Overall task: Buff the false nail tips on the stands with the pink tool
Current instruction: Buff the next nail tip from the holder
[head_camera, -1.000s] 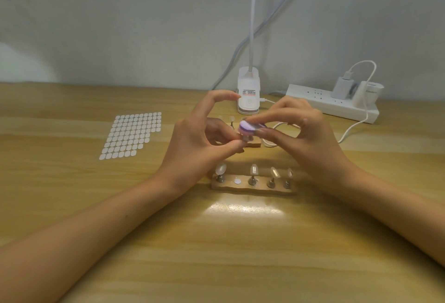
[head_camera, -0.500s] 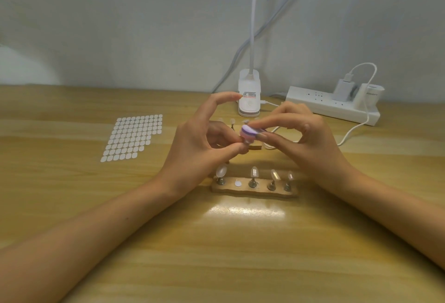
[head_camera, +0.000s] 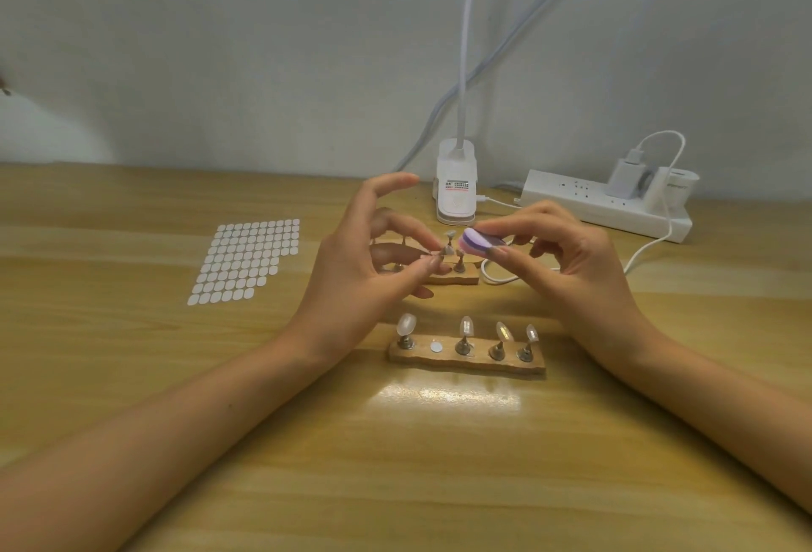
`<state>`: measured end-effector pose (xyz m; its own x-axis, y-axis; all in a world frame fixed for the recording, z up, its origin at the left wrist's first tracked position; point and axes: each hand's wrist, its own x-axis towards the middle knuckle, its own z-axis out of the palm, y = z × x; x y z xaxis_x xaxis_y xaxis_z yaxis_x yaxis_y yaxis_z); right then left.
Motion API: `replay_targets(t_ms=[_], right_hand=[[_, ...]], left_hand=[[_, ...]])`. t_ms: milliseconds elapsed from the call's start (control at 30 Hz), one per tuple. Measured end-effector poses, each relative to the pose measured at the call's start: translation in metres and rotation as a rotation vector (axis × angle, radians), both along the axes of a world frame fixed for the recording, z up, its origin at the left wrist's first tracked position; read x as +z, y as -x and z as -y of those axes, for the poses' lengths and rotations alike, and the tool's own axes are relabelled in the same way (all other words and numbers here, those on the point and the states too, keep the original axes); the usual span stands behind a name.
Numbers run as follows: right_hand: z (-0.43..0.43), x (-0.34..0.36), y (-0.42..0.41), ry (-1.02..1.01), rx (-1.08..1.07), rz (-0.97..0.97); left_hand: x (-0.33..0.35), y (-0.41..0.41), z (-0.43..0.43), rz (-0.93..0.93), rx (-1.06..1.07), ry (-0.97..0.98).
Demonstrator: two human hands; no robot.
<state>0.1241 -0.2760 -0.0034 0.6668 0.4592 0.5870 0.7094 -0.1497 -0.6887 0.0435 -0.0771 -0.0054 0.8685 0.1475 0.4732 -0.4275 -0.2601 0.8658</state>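
Note:
My left hand (head_camera: 364,275) pinches a small metal stand with a false nail tip (head_camera: 444,251) between thumb and fingers, its index finger raised. My right hand (head_camera: 567,270) holds the pink and purple buffing tool (head_camera: 479,242) just to the right of that tip, a small gap apart. In front lies a wooden base (head_camera: 468,360) with several nail tips on metal stands and one bare white spot (head_camera: 435,347). A second wooden base (head_camera: 457,277) sits behind my hands, partly hidden, with a few stands on it.
A sheet of white adhesive dots (head_camera: 248,259) lies at the left. A white clip lamp base (head_camera: 456,185) stands at the back, with a white power strip (head_camera: 606,211), chargers and a cable (head_camera: 646,244) to its right. The wooden table (head_camera: 395,463) spreads around everything.
The pink tool has drawn back to the right, off the nail tip held in my left hand. Both hands stay at about the same place above the far base.

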Motion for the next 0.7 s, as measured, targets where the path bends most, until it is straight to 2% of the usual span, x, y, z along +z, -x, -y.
replay_targets(t_ms=[333, 500, 700], right_hand=[[-0.0023, 0.0022, 0.0030, 0.050, 0.035, 0.210], [-0.0023, 0.0029, 0.0037, 0.053, 0.035, 0.225], [-0.0038, 0.0019, 0.0008, 0.074, 0.050, 0.253]], left_hand=[[0.0023, 0.0018, 0.0001, -0.045, -0.069, 0.046], [0.0024, 0.0010, 0.0003, -0.055, -0.119, 0.055], [0.0011, 0.0016, -0.0007, -0.039, -0.062, -0.002]])
